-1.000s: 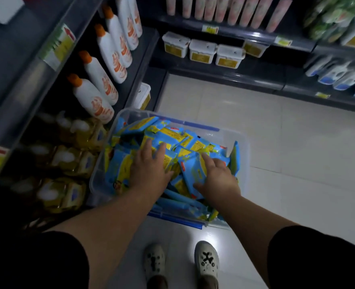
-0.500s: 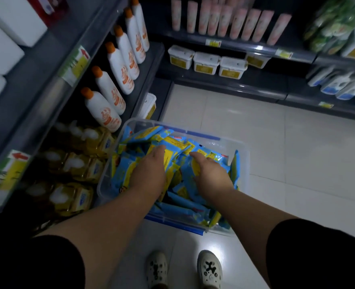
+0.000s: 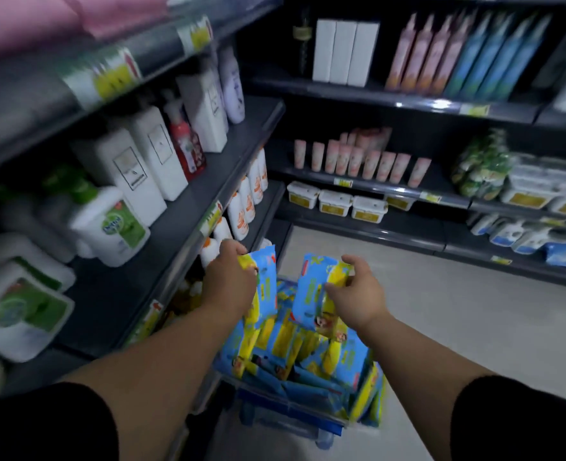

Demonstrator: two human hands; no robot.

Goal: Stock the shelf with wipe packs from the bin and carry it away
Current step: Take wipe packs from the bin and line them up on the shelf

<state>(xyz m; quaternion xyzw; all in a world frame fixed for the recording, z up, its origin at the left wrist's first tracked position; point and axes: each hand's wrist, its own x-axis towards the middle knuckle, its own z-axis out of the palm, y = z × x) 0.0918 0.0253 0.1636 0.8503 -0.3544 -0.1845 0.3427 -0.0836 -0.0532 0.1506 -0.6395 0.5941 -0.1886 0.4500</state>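
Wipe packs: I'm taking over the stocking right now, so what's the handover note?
Left hand grips a wipe pack; right hand grips a second pack, both held above the bin on the floor.
The bin holds many more packs.
No such pack shows on the left shelves yet.
Left to do: shelve these two, then the rest, then carry the bin away.

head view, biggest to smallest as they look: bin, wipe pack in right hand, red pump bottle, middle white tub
1. bin
2. wipe pack in the right hand
3. red pump bottle, similar height but narrower
4. middle white tub
The tub sits farthest away, so only its look is small.
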